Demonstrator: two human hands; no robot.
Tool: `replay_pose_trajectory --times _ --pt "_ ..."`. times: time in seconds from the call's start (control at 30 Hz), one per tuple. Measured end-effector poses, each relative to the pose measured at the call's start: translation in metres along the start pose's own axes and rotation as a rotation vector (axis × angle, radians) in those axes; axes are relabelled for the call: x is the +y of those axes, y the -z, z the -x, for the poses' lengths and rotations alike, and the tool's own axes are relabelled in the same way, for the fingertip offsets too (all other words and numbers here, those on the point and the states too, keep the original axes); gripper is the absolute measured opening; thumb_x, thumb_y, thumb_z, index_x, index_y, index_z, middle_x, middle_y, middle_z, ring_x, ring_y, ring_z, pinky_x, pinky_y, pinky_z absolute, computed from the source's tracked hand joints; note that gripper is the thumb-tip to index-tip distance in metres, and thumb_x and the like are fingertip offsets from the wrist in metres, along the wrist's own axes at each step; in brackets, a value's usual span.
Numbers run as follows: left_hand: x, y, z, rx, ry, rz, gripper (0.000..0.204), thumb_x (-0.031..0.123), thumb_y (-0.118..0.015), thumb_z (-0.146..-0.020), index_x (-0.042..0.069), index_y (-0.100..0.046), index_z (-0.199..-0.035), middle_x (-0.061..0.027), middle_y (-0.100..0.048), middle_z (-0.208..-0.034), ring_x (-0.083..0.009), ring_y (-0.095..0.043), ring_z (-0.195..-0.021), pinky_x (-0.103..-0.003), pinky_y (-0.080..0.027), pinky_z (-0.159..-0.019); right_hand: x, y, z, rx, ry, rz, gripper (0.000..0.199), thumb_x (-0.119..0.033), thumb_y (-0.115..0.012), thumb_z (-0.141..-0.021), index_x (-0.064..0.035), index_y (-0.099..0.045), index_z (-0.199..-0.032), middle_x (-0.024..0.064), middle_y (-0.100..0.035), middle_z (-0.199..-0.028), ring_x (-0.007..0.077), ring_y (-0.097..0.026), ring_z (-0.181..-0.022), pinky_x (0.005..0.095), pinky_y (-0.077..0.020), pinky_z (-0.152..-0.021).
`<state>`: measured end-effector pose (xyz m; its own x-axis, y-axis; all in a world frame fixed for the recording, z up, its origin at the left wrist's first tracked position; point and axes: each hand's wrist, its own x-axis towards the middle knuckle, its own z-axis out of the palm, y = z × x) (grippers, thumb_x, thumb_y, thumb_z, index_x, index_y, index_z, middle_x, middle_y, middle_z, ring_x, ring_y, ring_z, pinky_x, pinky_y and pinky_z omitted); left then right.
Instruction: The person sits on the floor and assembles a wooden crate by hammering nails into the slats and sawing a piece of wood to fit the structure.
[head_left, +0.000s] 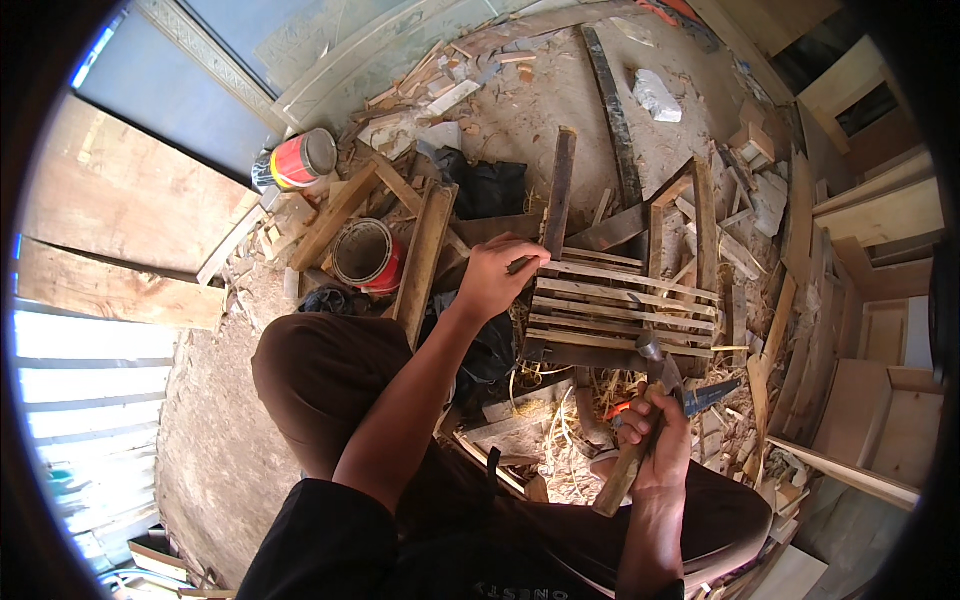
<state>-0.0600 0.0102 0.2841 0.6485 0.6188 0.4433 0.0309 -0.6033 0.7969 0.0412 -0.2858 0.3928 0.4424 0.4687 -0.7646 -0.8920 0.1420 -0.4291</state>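
Note:
My left hand (496, 272) is closed, with its thumb and fingertips pinched at the left end of a thin wooden slat (625, 280). Whether a nail is also between those fingertips is too small to tell. Several such slats lie side by side across a small wooden frame (560, 190) with dark upright legs. In my right hand (662, 440) is a hammer (626, 478), gripped by its wooden handle. The metal head is up over the right part of the slats, near their front edge. Beneath it, a handsaw (712, 396) with a blue blade is partly hidden.
An open red paint can (366, 256) stands left of the frame, beside a long plank (428, 255). Farther back lies another red can (303, 160) on its side. Wood scraps and black plastic (490, 190) litter the dirt floor. Wooden box-like pieces (870, 410) stand at the right.

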Motion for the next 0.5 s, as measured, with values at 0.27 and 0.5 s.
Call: replay_pose_trajectory --times 0.27,0.5 --pt "-0.0013 -0.0009 0.0016 0.002 -0.021 -0.011 0.007 0.006 -0.077 -0.091 0.007 -0.077 -0.098 -0.0080 -0.079 -0.095 -0.0263 -0.074 -0.091 -0.037 -0.059 -0.082 -0.0002 0.0006 -0.0007 0.006 -0.005 0.001 0.021 -0.017 -0.065 -0.096 -0.0028 -0.063 -0.112 -0.0006 -0.052 -0.081 0.0095 -0.044 -0.064 0.0255 -0.0374 -0.056" --pt "-0.0030 0.0003 0.0019 -0.031 -0.117 -0.078 0.009 0.006 -0.078 -0.090 0.009 -0.076 -0.098 -0.0065 -0.077 -0.096 -0.0264 -0.073 -0.092 -0.038 -0.060 -0.081 -0.0004 0.0025 -0.0021 0.011 0.001 -0.005 0.022 -0.018 -0.065 -0.096 -0.0025 -0.063 -0.112 0.0000 -0.052 -0.082 0.0101 -0.045 -0.065 0.0260 -0.0378 -0.057"
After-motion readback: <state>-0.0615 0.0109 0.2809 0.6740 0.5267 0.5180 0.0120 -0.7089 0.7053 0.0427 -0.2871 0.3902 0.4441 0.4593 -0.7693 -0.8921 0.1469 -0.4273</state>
